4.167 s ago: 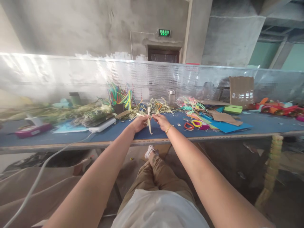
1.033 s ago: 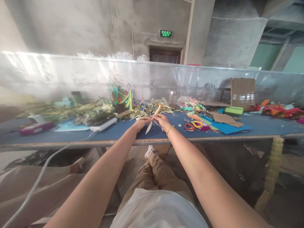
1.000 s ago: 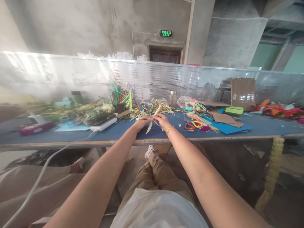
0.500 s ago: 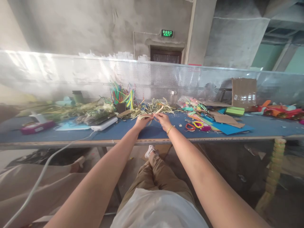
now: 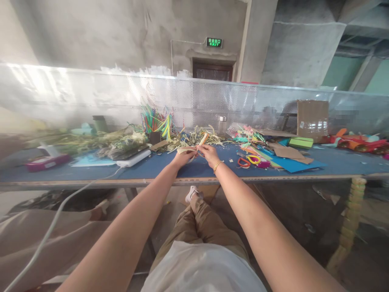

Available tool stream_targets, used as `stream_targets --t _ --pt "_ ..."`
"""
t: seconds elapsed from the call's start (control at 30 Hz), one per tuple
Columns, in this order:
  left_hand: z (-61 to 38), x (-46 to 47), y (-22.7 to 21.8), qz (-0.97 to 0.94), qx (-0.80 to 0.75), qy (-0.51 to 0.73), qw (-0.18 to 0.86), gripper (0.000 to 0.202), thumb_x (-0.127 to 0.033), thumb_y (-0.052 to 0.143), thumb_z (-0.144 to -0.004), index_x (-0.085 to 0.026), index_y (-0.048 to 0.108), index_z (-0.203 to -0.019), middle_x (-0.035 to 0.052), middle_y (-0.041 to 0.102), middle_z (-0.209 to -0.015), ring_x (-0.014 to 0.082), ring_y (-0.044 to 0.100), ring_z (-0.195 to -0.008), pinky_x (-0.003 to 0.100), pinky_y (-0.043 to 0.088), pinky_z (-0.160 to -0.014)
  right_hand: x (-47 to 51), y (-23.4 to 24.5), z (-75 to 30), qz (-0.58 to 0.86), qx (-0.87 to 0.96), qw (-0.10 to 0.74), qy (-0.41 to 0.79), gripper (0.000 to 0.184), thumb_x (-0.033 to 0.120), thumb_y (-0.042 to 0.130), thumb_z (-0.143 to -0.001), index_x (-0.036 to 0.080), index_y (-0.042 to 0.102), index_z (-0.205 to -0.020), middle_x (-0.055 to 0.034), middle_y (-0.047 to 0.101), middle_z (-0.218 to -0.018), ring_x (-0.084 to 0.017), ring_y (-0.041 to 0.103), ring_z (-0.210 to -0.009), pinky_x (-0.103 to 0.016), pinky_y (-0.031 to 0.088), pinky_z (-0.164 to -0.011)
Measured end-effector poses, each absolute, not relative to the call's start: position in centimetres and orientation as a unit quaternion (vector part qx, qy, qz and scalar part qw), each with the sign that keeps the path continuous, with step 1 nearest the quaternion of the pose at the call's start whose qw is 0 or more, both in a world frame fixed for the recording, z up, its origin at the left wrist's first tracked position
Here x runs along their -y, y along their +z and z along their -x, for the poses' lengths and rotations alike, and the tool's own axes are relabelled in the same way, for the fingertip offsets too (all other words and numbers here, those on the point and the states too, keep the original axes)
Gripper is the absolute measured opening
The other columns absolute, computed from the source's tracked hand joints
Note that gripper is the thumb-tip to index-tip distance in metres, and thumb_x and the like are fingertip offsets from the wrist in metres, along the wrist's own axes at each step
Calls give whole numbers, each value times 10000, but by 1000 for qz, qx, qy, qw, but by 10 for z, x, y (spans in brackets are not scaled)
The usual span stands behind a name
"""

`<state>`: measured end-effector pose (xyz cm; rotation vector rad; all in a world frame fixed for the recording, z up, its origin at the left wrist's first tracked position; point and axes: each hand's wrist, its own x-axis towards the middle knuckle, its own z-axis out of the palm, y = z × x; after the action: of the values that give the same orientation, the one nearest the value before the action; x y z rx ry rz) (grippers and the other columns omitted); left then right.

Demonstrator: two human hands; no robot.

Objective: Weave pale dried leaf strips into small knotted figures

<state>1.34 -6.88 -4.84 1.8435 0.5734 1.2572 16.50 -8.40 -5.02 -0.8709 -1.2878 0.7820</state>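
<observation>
Both my arms reach out over the blue table top (image 5: 158, 168). My left hand (image 5: 181, 156) and my right hand (image 5: 208, 153) meet at the middle of the table, each pinched on a pale straw-coloured leaf strip (image 5: 189, 149) held between them. One end of the strip rises up to the right past my right fingers. A gold bracelet (image 5: 216, 165) sits on my right wrist. Just behind the hands lies a heap of loose pale and green strips (image 5: 194, 138).
Red and yellow scissors (image 5: 249, 160) lie right of my hands, beside coloured paper sheets (image 5: 291, 162) and a cardboard box (image 5: 312, 120). A cup of coloured strips (image 5: 155, 123), a white power strip (image 5: 132, 159) and dried grass (image 5: 106, 144) lie left. A perforated metal screen (image 5: 91, 101) backs the table.
The strip, which earlier hung down between my hands, has been turned and folded so its end points up to the right. My hands have shifted slightly further onto the table.
</observation>
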Motion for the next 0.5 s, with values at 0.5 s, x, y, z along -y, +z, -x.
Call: stream_targets --t 0.5 --pt "-12 53 -55 -705 -313 511 380 113 -264 674 -660 -179 662 -587 60 653 -608 205 610 -618 334 484 -663 83 -53 -162 320 625 585 405 368 492 761 -576 162 712 -731 39 557 -568 -69 391 -525 -237 327 -554"
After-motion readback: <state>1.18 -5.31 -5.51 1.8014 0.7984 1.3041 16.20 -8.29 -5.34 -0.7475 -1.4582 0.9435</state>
